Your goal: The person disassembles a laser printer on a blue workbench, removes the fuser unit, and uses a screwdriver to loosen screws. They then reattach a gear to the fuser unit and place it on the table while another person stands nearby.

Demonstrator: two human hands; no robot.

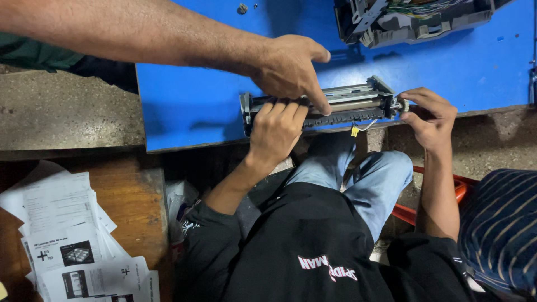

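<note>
Two hands: left hand (275, 130) palm-down on roller assy (324, 106), right hand (428, 116) pinching its end.

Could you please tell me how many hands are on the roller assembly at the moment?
3. The left hand rests on the roller assembly near its left end, the right hand pinches its right end, and another person's hand presses on top from the upper left.
</note>
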